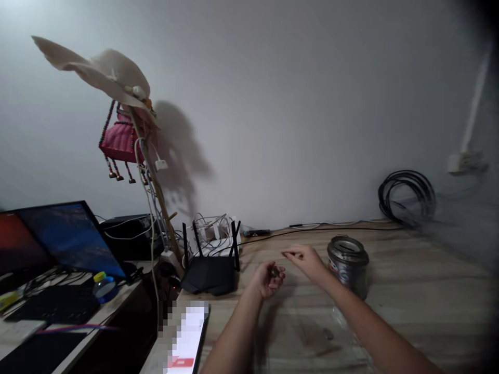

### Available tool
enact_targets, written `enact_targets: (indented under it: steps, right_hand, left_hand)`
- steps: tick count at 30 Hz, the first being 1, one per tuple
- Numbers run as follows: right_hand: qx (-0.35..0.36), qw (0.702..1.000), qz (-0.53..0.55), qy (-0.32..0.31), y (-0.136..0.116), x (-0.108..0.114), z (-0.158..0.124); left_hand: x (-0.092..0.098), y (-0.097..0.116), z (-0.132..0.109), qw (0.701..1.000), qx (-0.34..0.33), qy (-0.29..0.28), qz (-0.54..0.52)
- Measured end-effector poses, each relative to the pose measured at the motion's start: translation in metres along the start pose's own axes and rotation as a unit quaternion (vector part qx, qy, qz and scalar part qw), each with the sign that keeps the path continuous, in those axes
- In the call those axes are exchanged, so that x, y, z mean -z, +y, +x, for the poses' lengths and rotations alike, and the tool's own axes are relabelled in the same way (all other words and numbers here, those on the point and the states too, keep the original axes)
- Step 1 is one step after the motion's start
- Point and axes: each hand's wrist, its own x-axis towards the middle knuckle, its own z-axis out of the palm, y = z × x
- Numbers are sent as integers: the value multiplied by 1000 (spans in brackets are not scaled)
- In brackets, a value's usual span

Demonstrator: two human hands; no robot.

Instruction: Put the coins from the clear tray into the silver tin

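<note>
My left hand [268,280] is raised over the wooden table [405,291], palm up, its fingers curled round a small dark coin-like piece [274,271]. To its right, my right hand [302,258] pinches thumb and fingertips together; what lies between them is too small to make out. Just beyond my right wrist stands a glass jar [349,265] with a metal lid that has a slot in its top. A round coin-like disc [327,334] lies near the table's front, by a clear plastic piece [360,345] partly hidden by my right forearm.
A black router [210,275] with upright antennas stands left of my hands, a lit tablet or phone [187,340] in front of it. Coiled black cable [405,197] rests against the wall. Monitors [74,236] and a stand with a hat [105,72] are at the left.
</note>
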Motion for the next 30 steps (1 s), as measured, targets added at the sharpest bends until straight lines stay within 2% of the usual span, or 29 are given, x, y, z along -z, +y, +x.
enact_targets:
  steps: [2, 5, 7, 9, 12, 16, 19, 21, 22, 23, 24, 26, 27, 29, 30]
  right_hand:
    - [4, 987, -108, 121, 5, 27, -2]
    - [-44, 925, -288, 243, 22, 75, -11]
    - [-113, 898, -340, 253, 40, 102, -18]
    - [-183, 908, -308, 219, 59, 119, -24]
    - [-226, 930, -225, 180, 78, 124, -28]
    - [-205, 925, -250, 200, 79, 114, -26]
    - [-141, 900, -311, 272, 63, 107, -25]
    - [-64, 879, -327, 340, 47, 97, -24]
    - [-24, 881, -313, 353, 38, 88, -24]
    - [10, 895, -285, 342, 30, 77, -24]
    - [35, 919, -251, 304, 22, 64, -24]
    - [57, 966, -184, 172, 11, 33, -25]
    - [57, 981, -162, 95, 8, 17, -26]
    - [41, 991, -124, -39, 8, -8, -26]
    - [30, 990, -110, -80, 10, -17, -27]
  left_hand:
    - [1, -4, 3, 1000, -8, 6, -14]
    - [1, -14, 4, 1000, -24, -2, -3]
    - [2, -20, 4, 1000, -20, 1, 14]
    - [2, -24, 3, 999, -16, 14, 26]
    - [2, -26, 1, 997, -47, 48, 38]
    - [1, -24, 0, 989, -109, 87, 51]
    - [0, -23, 0, 985, -123, 109, 59]
    - [0, -22, 0, 982, -133, 116, 61]
    - [0, -22, 0, 982, -136, 116, 59]
    - [0, -22, 0, 983, -136, 114, 55]
    - [1, -22, 1, 984, -132, 109, 50]
    - [3, -23, 3, 987, -114, 104, 39]
    - [4, -23, 4, 987, -111, 106, 38]
    - [6, -24, 5, 987, -113, 106, 48]
    - [6, -25, 6, 986, -115, 101, 60]
